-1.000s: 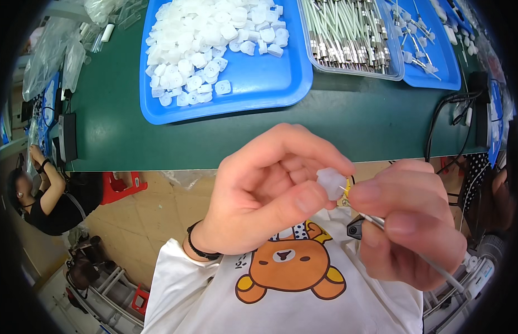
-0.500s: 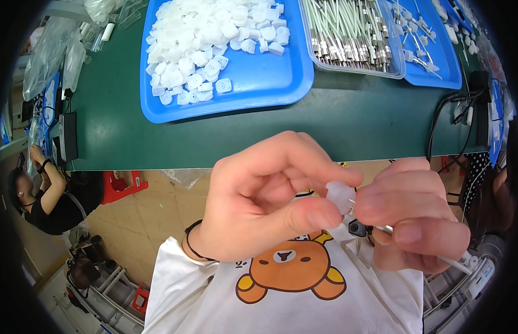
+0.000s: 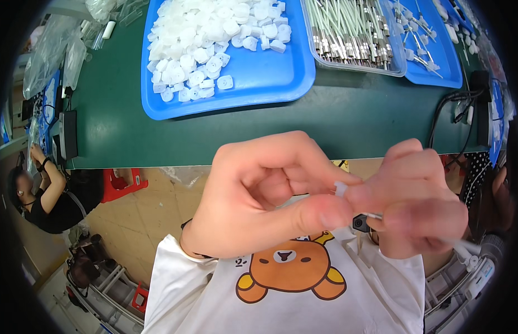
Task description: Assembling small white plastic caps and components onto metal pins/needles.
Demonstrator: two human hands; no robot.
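Above my lap, just off the table's near edge, my left hand [image 3: 264,195] pinches a small translucent white plastic piece [image 3: 341,188] between thumb and index finger. Most of that piece is covered by fingertips. My right hand [image 3: 417,203] meets it from the right, a fingertip against the plastic. Its fingers are curled round a thin metal-tipped rod [image 3: 372,215], whose pale far end [image 3: 465,244] sticks out blurred at lower right. Whether the rod touches the white piece is hidden by my fingers.
On the green table [image 3: 214,139] a blue tray [image 3: 264,83] carries a heap of similar white pieces. Right of it stand a clear box [image 3: 359,68] of metal-ended rods and another blue tray [image 3: 445,78] with assembled parts. Black cables [image 3: 445,111] hang at right. A person [image 3: 47,195] sits at far left.
My right hand has shifted and turned, its knuckles higher and its lower fingers raised. The white piece has become more covered by my fingers. My left hand has stayed nearly in place.
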